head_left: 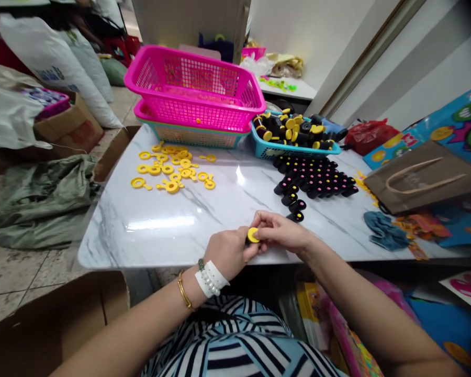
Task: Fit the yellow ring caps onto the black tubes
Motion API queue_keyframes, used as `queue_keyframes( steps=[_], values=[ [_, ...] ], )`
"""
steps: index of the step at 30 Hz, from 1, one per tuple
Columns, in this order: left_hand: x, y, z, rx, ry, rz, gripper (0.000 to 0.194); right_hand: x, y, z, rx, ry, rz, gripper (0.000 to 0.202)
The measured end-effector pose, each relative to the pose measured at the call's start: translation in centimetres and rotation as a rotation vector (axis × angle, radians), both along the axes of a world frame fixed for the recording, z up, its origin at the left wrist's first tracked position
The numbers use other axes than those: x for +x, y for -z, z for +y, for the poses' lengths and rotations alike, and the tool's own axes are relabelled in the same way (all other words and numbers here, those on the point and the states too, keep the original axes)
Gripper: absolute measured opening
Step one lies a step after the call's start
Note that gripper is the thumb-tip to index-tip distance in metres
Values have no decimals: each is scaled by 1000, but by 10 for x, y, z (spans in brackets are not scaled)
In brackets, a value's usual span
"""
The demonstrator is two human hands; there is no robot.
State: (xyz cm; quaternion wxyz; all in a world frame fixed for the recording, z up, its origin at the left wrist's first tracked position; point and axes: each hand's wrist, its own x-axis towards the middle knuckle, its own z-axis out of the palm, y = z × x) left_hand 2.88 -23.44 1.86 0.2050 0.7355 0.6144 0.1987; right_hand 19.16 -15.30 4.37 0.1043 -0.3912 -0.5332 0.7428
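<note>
Near the front edge of the marble-patterned table, my left hand [228,251] is closed around a small black bottle with a round yellow cap [253,235]. My fingers cover most of its black body. My right hand [278,230] meets it from the right, its fingers pinching at the yellow cap. Just beyond my right hand stand black bottles [317,178] in close rows, with small pink or yellow dots on top. On the left part of the table lie loose yellow rings with short handles [172,167], like bubble wands.
Stacked pink baskets [196,94] stand at the table's back. A blue basket [298,149] beside them holds black bottles with yellow caps. To the right are a brown paper bag [427,178] and a teal scrunchie [384,233]. An open cardboard box [63,314] sits at lower left.
</note>
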Motion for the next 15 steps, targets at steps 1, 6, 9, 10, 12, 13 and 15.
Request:
queue_keyframes(
  steps=[1, 6, 9, 10, 12, 13, 15],
  values=[
    [0, 0, 1, 3, -2, 3, 38, 0, 2, -1, 42, 11, 11, 25],
    [0, -8, -2, -10, -21, 11, 34, -4, 8, -15, 200, 86, -55, 24],
    [-1, -7, -5, -18, -19, -19, 24, -8, 4, -22, 445, 69, -213, 19],
    [-2, -2, -5, -10, 1, -38, 24, -9, 2, -23, 574, 48, -273, 17],
    [-6, 13, -4, 70, 52, -61, 36, -10, -7, -20, 772, -34, -382, 17],
    [-10, 22, -3, 106, 87, -68, 45, -9, -12, -17, 827, -93, -423, 18],
    [-23, 37, -1, 150, 103, -71, 56, -5, -26, -5, 876, -199, -472, 20]
  ],
)
